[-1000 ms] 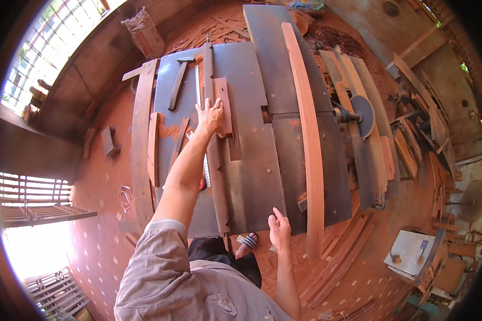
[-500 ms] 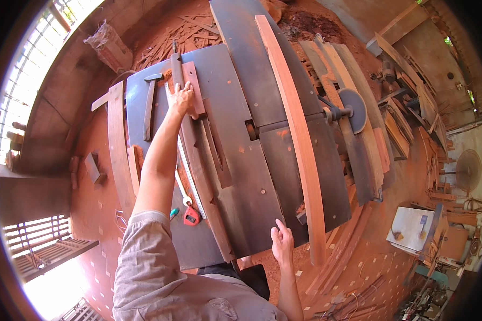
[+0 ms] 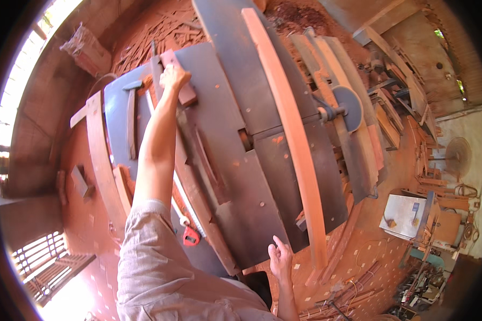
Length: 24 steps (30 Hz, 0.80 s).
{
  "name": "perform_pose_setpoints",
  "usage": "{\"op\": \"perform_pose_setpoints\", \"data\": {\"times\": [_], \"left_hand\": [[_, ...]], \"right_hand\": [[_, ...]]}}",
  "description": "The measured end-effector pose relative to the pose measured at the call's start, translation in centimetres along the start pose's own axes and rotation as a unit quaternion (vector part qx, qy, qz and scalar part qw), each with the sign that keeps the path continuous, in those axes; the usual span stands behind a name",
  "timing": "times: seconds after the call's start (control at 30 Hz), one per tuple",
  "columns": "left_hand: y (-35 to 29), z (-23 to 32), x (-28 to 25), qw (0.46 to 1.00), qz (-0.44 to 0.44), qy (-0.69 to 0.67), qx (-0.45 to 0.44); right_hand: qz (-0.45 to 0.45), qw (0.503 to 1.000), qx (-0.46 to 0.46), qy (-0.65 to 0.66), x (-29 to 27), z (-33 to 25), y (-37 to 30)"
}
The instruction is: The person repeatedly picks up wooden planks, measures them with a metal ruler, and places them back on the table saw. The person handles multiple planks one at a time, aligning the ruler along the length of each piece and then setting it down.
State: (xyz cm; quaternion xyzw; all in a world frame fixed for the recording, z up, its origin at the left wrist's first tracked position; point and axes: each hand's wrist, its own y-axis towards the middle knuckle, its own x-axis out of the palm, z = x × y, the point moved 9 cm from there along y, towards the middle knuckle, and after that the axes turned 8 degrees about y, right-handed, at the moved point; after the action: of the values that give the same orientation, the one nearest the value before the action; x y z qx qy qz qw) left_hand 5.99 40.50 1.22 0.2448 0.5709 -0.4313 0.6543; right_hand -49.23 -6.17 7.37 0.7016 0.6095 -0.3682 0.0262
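My left hand [image 3: 175, 78] is closed over a short reddish wooden block [image 3: 188, 96] at the far left of a dark metal machine table [image 3: 230, 176]. The block lies flat beside a long brown wooden fence [image 3: 201, 206]. My left arm hides part of the fence. Low over the near edge of the table is my right hand [image 3: 280, 259], holding nothing, its index finger stretched out and its thumb apart. A hammer [image 3: 131, 115] with a wooden handle lies left of my left forearm. Near my left sleeve rests a red tape measure [image 3: 191, 236], beside a pale graduated strip.
A long reddish board [image 3: 289, 128] lies lengthwise across the right part of the table. Beyond it is a grey disc [image 3: 348, 108] on a shaft. Wood scraps [image 3: 158, 29] cover the floor at the far side. A standing fan [image 3: 457, 155] is at the far right.
My left hand has slid the wooden block farther away along the fence, its fingers now curled over it. My right hand stays near the table's front edge. The view has shifted slightly.
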Motion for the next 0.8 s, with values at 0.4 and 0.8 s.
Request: {"op": "perform_pose_setpoints", "data": {"times": [0.4, 0.8], "left_hand": [[-18.6, -15.8, -15.2, 0.831, -0.045, -0.546, 0.091], [-43.6, -23.2, -20.0, 0.663, -0.049, -0.743, 0.077]], "right_hand": [[-0.204, 0.91, -0.277, -0.23, 21.8, -16.9, -1.9], [-0.133, 0.908, -0.216, -0.333, 27.5, -15.3, 0.6]]}}
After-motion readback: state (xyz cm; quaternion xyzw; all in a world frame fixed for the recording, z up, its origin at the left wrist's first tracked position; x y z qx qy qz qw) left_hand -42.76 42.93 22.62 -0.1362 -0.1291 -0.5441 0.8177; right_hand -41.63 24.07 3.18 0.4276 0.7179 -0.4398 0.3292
